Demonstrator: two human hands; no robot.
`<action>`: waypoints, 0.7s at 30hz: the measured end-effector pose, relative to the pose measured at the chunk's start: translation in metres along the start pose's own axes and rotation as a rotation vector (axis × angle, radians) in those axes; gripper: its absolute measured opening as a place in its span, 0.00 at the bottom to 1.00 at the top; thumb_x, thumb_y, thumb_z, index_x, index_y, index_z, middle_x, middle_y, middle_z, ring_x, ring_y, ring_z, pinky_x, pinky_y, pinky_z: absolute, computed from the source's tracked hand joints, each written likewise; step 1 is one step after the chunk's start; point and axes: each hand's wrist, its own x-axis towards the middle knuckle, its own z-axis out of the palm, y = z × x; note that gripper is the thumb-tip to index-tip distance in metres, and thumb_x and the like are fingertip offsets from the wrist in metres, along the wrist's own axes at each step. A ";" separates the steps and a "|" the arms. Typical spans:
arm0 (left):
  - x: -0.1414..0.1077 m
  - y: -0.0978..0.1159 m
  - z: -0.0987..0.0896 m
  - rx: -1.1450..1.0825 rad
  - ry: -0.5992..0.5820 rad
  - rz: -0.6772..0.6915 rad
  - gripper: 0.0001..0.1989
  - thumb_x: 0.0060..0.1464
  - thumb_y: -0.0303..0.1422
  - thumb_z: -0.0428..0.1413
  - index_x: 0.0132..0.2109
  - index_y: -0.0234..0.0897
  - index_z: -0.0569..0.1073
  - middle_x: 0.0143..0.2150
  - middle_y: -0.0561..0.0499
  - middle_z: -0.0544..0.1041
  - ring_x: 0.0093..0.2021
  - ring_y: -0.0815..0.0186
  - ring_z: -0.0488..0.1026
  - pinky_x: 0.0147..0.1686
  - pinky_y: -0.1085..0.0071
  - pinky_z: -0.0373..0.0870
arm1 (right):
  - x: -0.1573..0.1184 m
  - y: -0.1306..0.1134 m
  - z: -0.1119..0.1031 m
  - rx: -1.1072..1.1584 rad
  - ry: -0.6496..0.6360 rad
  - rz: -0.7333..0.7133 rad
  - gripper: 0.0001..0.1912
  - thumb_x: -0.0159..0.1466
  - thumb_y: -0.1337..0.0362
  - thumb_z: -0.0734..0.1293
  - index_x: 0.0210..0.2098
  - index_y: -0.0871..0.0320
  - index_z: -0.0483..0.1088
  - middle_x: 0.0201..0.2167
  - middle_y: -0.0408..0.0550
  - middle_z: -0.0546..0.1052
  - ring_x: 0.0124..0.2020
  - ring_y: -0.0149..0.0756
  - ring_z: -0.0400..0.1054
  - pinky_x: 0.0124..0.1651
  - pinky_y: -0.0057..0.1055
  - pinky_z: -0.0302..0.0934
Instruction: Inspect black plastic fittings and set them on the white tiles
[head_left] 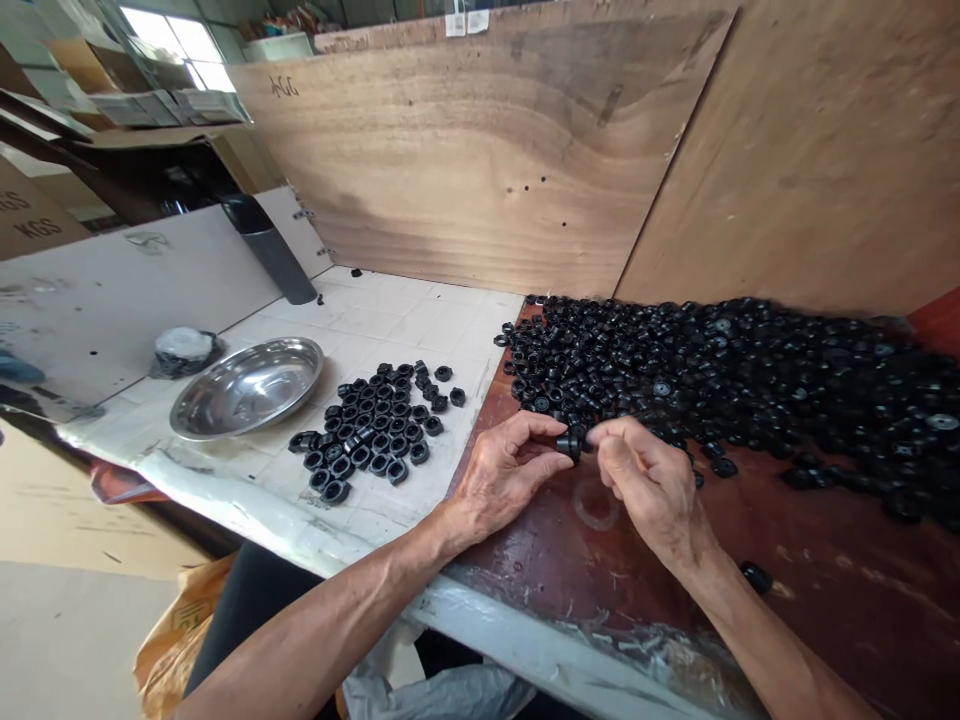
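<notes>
Between thumb and fingers, my left hand (pixel 504 468) pinches a small black round part (pixel 570 446) above the dark red board (pixel 525 545). My right hand (pixel 646 478) is right beside it, fingers curled and fingertips near the part's right side; whether they hold something small is hidden. Behind both hands spreads a large heap of black parts (pixel 705 360). To the left, a cluster of black rings (pixel 379 425) lies on the white tiled surface (pixel 442 320).
A shiny metal bowl (pixel 251 385) stands left of the rings, beside a plastic-wrapped bundle (pixel 184 345). A dark grey bottle (pixel 274 255) leans near the low white panel. Plywood boards (pixel 480 150) rise behind. One black part (pixel 755 577) lies near my right forearm.
</notes>
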 end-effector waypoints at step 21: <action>-0.001 -0.002 -0.008 0.383 -0.077 0.238 0.11 0.61 0.29 0.59 0.51 0.38 0.73 0.48 0.47 0.78 0.48 0.62 0.78 0.50 0.63 0.78 | -0.002 -0.002 0.009 0.177 -0.116 0.231 0.13 0.65 0.53 0.67 0.34 0.56 0.71 0.16 0.38 0.69 0.20 0.33 0.65 0.26 0.28 0.58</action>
